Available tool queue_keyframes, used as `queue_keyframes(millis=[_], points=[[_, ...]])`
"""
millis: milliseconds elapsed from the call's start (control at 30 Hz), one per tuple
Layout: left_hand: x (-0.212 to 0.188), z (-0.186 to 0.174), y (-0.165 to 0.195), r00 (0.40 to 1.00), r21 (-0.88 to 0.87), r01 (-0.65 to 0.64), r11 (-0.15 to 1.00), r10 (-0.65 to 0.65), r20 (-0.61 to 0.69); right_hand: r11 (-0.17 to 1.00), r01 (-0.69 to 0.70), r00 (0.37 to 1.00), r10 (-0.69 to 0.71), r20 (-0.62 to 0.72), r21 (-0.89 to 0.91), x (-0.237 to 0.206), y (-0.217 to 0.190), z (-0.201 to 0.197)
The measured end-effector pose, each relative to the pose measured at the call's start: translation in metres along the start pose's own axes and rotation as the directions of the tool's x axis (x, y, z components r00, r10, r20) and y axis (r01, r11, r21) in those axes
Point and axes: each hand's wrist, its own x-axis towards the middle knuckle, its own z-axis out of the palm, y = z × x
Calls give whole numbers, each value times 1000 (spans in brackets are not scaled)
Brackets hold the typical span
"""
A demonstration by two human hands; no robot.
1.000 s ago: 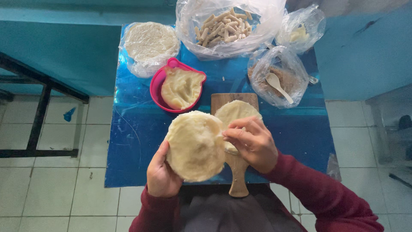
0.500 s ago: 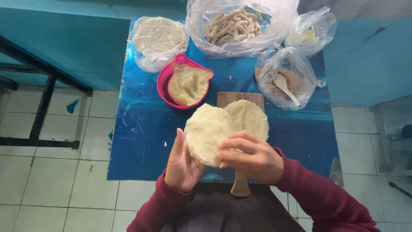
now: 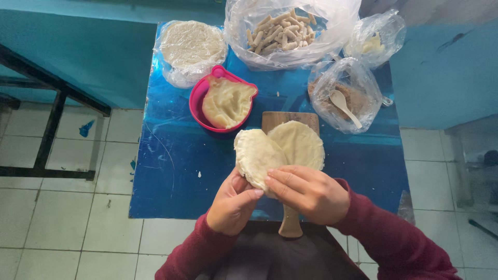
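My left hand [image 3: 232, 205] and my right hand [image 3: 308, 193] both grip the lower edge of a pale round dough sheet [image 3: 256, 156], held tilted above the table. Behind it a second round dough sheet [image 3: 299, 143] lies flat on a wooden paddle board [image 3: 288, 120], whose handle [image 3: 290, 225] points toward me under my right hand. A pink heart-shaped bowl [image 3: 197, 99] of creamy mash sits just left of the board.
On the blue table [image 3: 171, 166] stand a plastic-wrapped stack of round sheets [image 3: 191, 45], a big bag of pale sticks [image 3: 282, 30], a bag of brown filling with a white spoon [image 3: 343, 101] and a small bag [image 3: 374, 37]. A black metal frame [image 3: 49, 135] stands left on tiled floor.
The held dough sheet has moved right and turned more edge-on over the board. Both hands shifted to pinch its lower edge together.
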Motion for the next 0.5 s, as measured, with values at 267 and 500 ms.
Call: queue_keyframes(millis=[267, 500], points=[[-2, 5, -6, 992, 268, -117, 956, 127, -19, 878, -314, 930, 361, -71, 362, -1, -2, 7], [0, 11, -8, 980, 346, -172, 922, 197, -39, 896, -305, 906, 377, -190, 324, 0, -7, 16]])
